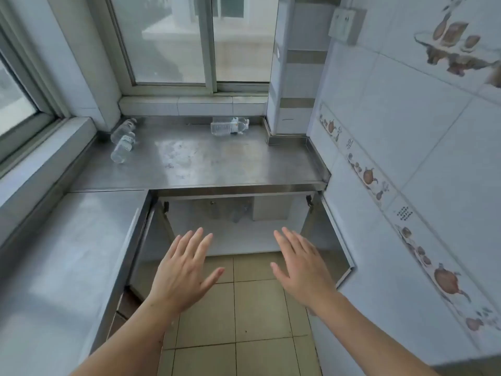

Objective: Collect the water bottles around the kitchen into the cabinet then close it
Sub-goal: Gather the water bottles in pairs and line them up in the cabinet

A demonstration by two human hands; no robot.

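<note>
Hovering in front of the open cabinet [233, 229], the left hand [181, 270] and right hand [301, 264] both have fingers spread flat, holding nothing. Above the cabinet, on the steel counter [217, 164], three clear bottles lie on their sides: a pair [123, 139] at the far left corner, one bottle [229, 126] at the back. Deep inside the cabinet, a faint bottle-like shape [240, 211] is too dim to make out.

Left hand [182, 270] and right hand [301, 264] spread flat, empty, before open cabinet [238, 234]; three water bottles [229, 126] lying on steel tabletop [206, 161].
</note>
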